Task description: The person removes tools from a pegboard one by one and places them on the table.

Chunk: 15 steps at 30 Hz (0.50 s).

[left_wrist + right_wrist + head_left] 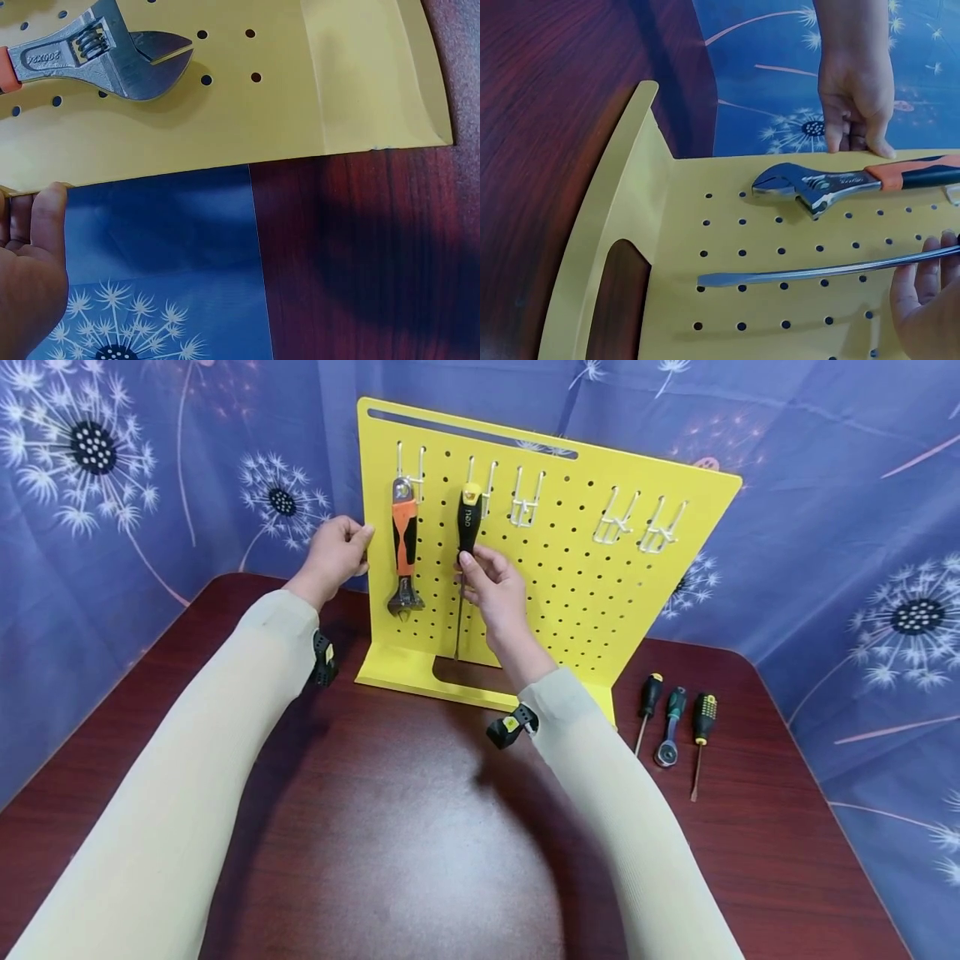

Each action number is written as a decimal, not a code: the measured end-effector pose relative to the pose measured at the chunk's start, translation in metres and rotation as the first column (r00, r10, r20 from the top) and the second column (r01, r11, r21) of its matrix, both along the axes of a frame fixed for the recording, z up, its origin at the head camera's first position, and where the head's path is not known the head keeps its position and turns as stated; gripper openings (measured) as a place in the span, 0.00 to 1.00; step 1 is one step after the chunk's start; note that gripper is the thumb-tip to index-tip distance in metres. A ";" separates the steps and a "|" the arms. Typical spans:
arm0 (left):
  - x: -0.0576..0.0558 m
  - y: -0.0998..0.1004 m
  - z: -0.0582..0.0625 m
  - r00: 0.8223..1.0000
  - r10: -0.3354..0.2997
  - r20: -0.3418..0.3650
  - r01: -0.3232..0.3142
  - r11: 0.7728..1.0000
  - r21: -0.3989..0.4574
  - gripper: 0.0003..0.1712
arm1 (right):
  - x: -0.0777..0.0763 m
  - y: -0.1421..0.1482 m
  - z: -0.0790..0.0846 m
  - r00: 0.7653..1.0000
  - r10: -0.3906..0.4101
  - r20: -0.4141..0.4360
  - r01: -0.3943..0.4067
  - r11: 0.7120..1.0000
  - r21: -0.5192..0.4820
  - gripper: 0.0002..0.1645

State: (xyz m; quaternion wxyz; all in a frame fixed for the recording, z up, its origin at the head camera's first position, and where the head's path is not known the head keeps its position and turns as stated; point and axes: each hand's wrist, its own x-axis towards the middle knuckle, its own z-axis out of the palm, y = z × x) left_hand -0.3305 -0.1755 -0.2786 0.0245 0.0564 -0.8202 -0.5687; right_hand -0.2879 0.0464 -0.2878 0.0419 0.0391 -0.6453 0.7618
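Observation:
A yellow pegboard stand (365, 468) stands upright on the table. My left hand (335, 556) grips its left edge, thumb and fingertips at the rim. Just inside that edge an adjustable wrench (405, 539) with an orange and black handle hangs from a hook, jaw end down. My right hand (501, 597) pinches a black screwdriver (468, 518) with a yellow end, just below its handle. The screwdriver is upright before a double hook, its flat-tipped shaft (810, 275) pointing down along the board. The fingers partly hide the upper shaft.
Several white wire hooks (528, 497) line the board's upper part, to the right. On the table (420, 843), right of the stand, lie a screwdriver (651, 695), a ratchet wrench (667, 752) and another screwdriver (704, 718). A blue dandelion-print cloth (847, 510) hangs behind.

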 end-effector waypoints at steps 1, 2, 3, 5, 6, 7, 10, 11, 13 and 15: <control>0.000 0.000 0.000 1.000 -0.001 0.003 0.001 1.000 0.001 0.14 | 0.001 0.000 0.001 1.000 0.003 0.000 -0.003 1.000 0.002 0.21; 0.000 0.000 0.000 1.000 -0.002 0.003 0.002 1.000 0.000 0.14 | 0.002 0.000 0.001 1.000 0.006 0.000 -0.006 1.000 0.003 0.21; 0.000 0.000 0.000 1.000 -0.001 0.002 0.001 1.000 -0.002 0.14 | 0.003 0.000 0.001 1.000 0.008 -0.001 -0.008 1.000 0.004 0.21; 0.001 0.000 0.000 1.000 -0.004 0.000 0.004 1.000 -0.002 0.14 | 0.005 0.000 0.002 1.000 0.013 -0.003 -0.013 1.000 0.004 0.21; 0.001 0.000 0.000 1.000 -0.005 -0.004 0.005 1.000 -0.002 0.14 | 0.006 0.000 0.003 1.000 0.018 -0.003 -0.018 1.000 0.002 0.21; 0.001 0.000 0.000 1.000 -0.005 -0.005 0.005 1.000 -0.003 0.14 | 0.007 0.000 0.003 1.000 0.023 -0.003 -0.023 1.000 -0.001 0.22; 0.002 0.000 0.000 1.000 -0.004 -0.011 0.004 1.000 -0.006 0.14 | 0.010 0.001 0.003 0.999 0.040 -0.002 -0.040 0.999 -0.003 0.21; 0.002 0.000 0.000 1.000 -0.005 -0.014 0.005 1.000 -0.007 0.14 | 0.011 0.001 0.003 0.999 0.044 -0.001 -0.044 0.999 -0.004 0.21; 0.003 0.000 0.000 1.000 -0.007 -0.015 0.007 1.000 -0.008 0.14 | 0.013 0.002 0.003 0.999 0.050 -0.003 -0.050 0.999 -0.006 0.20; 0.003 0.000 0.000 1.000 -0.008 -0.015 0.008 1.000 -0.009 0.15 | 0.015 0.003 0.004 0.999 0.052 -0.005 -0.052 0.999 -0.007 0.18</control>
